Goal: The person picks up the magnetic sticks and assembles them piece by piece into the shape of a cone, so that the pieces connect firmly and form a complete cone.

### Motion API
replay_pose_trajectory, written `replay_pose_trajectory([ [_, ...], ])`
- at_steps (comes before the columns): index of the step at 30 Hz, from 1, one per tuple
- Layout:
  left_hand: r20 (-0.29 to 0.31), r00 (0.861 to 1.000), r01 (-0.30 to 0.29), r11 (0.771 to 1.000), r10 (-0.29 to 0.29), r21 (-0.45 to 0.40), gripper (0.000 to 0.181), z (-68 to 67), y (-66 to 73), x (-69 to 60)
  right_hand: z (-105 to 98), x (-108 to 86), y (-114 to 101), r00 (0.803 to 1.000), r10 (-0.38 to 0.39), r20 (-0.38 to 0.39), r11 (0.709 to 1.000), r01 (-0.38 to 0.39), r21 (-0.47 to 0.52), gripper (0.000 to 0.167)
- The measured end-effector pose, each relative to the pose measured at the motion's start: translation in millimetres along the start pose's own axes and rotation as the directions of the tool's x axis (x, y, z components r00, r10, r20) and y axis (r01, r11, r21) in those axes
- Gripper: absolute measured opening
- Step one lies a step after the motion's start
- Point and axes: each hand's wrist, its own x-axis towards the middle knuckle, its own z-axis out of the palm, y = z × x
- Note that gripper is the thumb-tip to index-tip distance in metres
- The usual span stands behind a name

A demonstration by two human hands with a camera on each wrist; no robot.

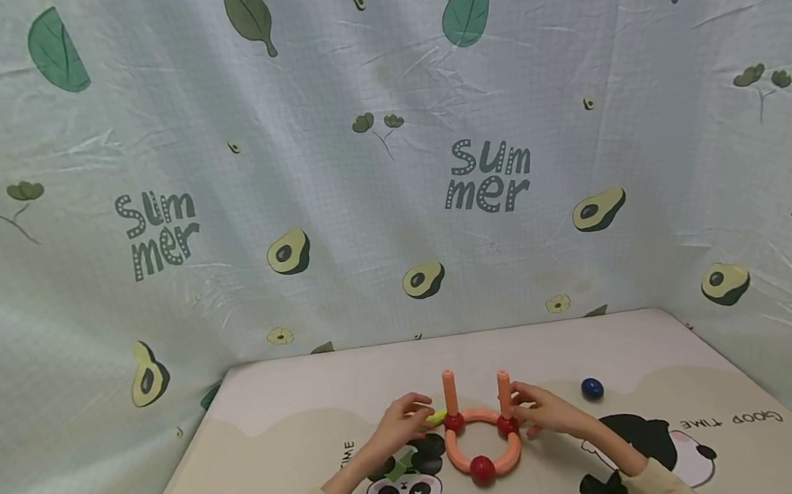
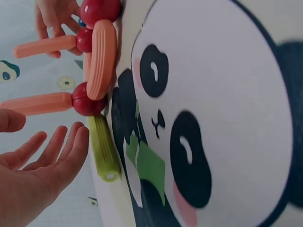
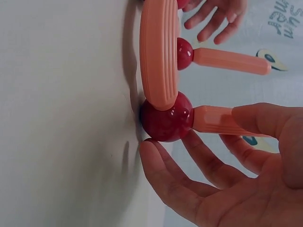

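A ring of curved orange pieces (image 1: 455,452) joined by red balls (image 1: 482,470) lies on the table, with two straight orange sticks (image 1: 450,393) standing up from it. A yellow-green piece (image 2: 105,153) sticks out from the left red ball (image 2: 87,100). My left hand (image 1: 395,430) is beside that piece, its fingers apart and holding nothing in the left wrist view. My right hand (image 3: 246,175) has its thumb on the right orange stick (image 3: 215,118) and its fingers curled round behind, close to the red ball (image 3: 166,118) at the stick's base.
A dark blue ball (image 1: 592,389) lies on the table to the right, beyond my right hand. The table's surface (image 1: 278,436) carries printed pandas and lettering. A patterned cloth (image 1: 342,285) hangs behind the table and along its sides.
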Motion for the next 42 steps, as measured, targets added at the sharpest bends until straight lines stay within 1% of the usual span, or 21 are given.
replay_pose_trajectory([
  [2,-0.003,0.999,-0.051,0.993,0.051,0.109,0.028,-1.9,-1.2,0.4,0,-0.8,0,1.0,-0.002,0.003,1.0,0.002,0.0,0.047],
  [4,-0.001,0.997,-0.08,0.975,0.082,0.208,0.026,-3.9,-3.2,1.0,-1,-1.5,0,1.0,-0.006,0.006,1.0,0.006,0.002,0.046],
  [6,0.009,0.994,-0.104,0.953,0.106,0.285,0.025,-6.2,-5.4,1.9,-1,-2.1,0,1.0,-0.009,0.013,1.0,0.009,0.012,0.045],
  [11,0.043,0.989,-0.146,0.91,0.14,0.388,0.026,-11.1,-11.3,5.8,-4,-2.2,2,1.0,-0.002,0.021,0.999,0.001,0.054,0.05],
  [14,0.055,0.99,-0.142,0.888,0.131,0.437,0.026,-12.9,-13.8,7.7,-5,-1.4,4,1.0,0.01,0.016,0.998,-0.011,0.068,0.052],
  [19,0.063,0.995,-0.101,0.857,0.08,0.505,0.028,-12.9,-15.0,8.7,-5,-0.6,7,1.0,0.023,0.014,0.996,-0.024,0.084,0.055],
  [21,0.068,0.995,-0.102,0.837,0.077,0.538,0.028,-11.6,-14.5,7.5,-5,-0.9,6,0.999,0.032,0.016,0.995,-0.033,0.098,0.056],
  [22,0.069,0.995,-0.103,0.821,0.078,0.562,0.029,-10.6,-14.7,7.0,-5,-1.1,6,0.999,0.037,0.018,0.994,-0.038,0.107,0.056],
  [24,0.076,0.994,-0.113,0.777,0.084,0.619,0.029,-8.2,-14.2,6.1,-5,-1.6,5,0.999,0.044,0.021,0.992,-0.046,0.117,0.056],
  [25,0.083,0.992,-0.123,0.745,0.091,0.656,0.03,-6.7,-13.1,5.4,-6,-1.9,5,0.999,0.045,0.023,0.992,-0.048,0.121,0.056],
  [27,0.099,0.99,-0.143,0.663,0.103,0.735,0.032,-3.9,-12.7,5.2,-6,-2.0,5,0.999,0.047,0.025,0.991,-0.049,0.124,0.056],
  [29,0.119,0.986,-0.165,0.582,0.117,0.796,0.033,-1.4,-12.1,5.4,-6,-2.1,5,0.999,0.048,0.026,0.991,-0.051,0.125,0.056],
  [31,0.138,0.981,-0.187,0.509,0.133,0.84,0.034,0.6,-12.8,5.5,-6,-2.2,5,0.998,0.048,0.028,0.99,-0.051,0.128,0.056],
  [32,0.143,0.98,-0.192,0.479,0.136,0.857,0.033,1.6,-13.9,5.8,-6,-2.3,5,0.998,0.048,0.029,0.99,-0.052,0.13,0.056],
  [36,0.155,0.974,-0.207,0.366,0.166,0.907,0.028,4.6,-18.0,6.9,-6,-2.6,5,0.998,0.049,0.034,0.989,-0.053,0.138,0.055],
  [39,0.165,0.968,-0.213,0.277,0.187,0.937,0.025,5.7,-19.8,7.4,-7,-2.9,5,0.998,0.048,0.039,0.989,-0.053,0.14,0.055],
  [40,0.169,0.967,-0.215,0.253,0.193,0.943,0.025,5.8,-19.8,7.3,-7,-3.0,4,0.998,0.047,0.041,0.989,-0.052,0.14,0.054],
  [42,0.171,0.966,-0.212,0.218,0.195,0.953,0.026,5.6,-20.1,7.1,-7,-3.3,4,0.998,0.045,0.044,0.989,-0.051,0.141,0.054],
])
